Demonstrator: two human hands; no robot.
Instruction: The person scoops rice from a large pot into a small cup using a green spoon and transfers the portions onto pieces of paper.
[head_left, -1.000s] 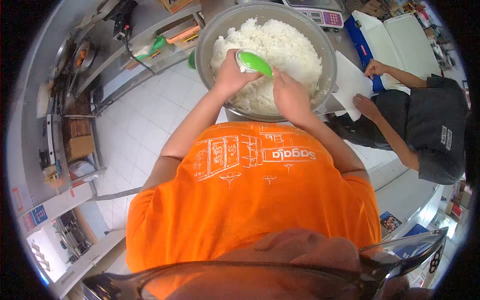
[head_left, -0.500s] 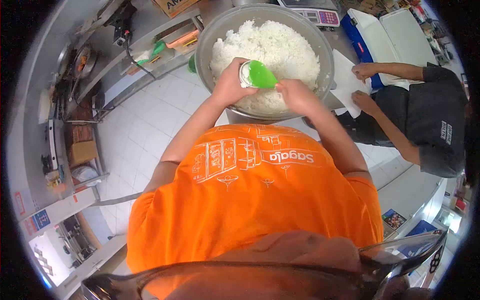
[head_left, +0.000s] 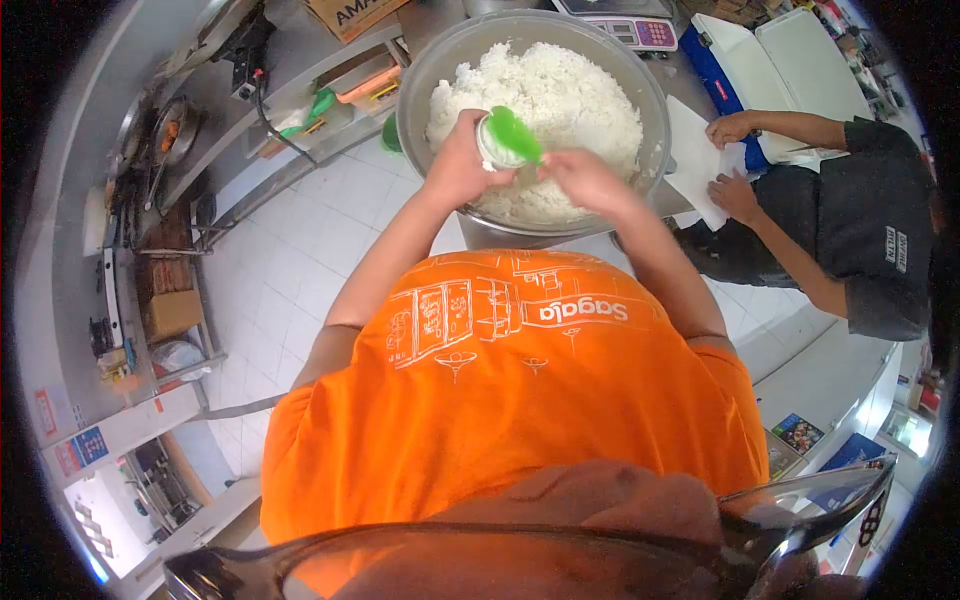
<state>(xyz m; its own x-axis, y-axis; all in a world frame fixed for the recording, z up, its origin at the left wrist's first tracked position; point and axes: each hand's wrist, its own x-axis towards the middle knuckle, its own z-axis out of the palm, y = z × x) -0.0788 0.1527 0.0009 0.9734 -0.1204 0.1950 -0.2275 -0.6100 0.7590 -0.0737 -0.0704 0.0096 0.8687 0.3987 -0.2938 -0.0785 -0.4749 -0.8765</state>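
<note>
A large round metal pot [head_left: 412,110] full of white cooked rice [head_left: 545,85] stands in front of me. My left hand [head_left: 458,160] is wrapped round a small round cup [head_left: 492,158] with rice in it, held over the pot's near left part. My right hand [head_left: 588,180] is closed on the handle end of a green rice paddle [head_left: 512,133]. The paddle's broad blade lies across the mouth of the cup and hides part of it. Most of the handle is covered by my fingers.
At right, a co-worker's hands [head_left: 735,195] hold a white sheet of paper [head_left: 690,165] beside the pot. Behind are a scale [head_left: 625,33] and a blue-and-white cooler [head_left: 710,70]. A cardboard box [head_left: 350,15] and a shelf with orange-lidded containers [head_left: 372,85] are at left.
The green paddle's blade has turned and shifted slightly up and left over the cup. My right hand has moved slightly up and left with it. The co-worker's lower hand has moved up along the paper.
</note>
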